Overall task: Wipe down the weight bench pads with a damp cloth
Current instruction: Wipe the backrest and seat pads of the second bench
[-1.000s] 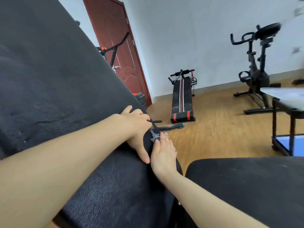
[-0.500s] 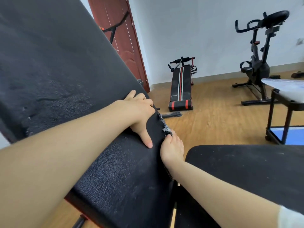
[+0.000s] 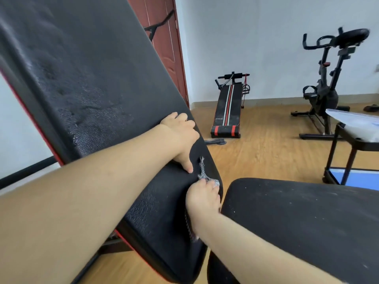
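The black, inclined back pad (image 3: 92,95) of the weight bench fills the left, with damp streaks on its surface. My left hand (image 3: 182,138) grips its right edge, thumb pressed on the face of the pad. My right hand (image 3: 203,196) presses a dark cloth with a grey-white pattern (image 3: 203,173) against the pad's lower right edge; most of the cloth is hidden under the hand. The black seat pad (image 3: 307,222) lies at the lower right, flecked with pale specks.
A sit-up bench (image 3: 227,111) lies on the wooden floor by the far wall. An exercise bike (image 3: 326,87) stands at the right. A black stand with a white sheet (image 3: 354,128) is at the right edge. A red-brown door (image 3: 164,37) is behind the pad.
My right hand has slid the cloth down the pad's right edge toward me. My left hand keeps its grip on the edge. The view has tilted and pulled back.
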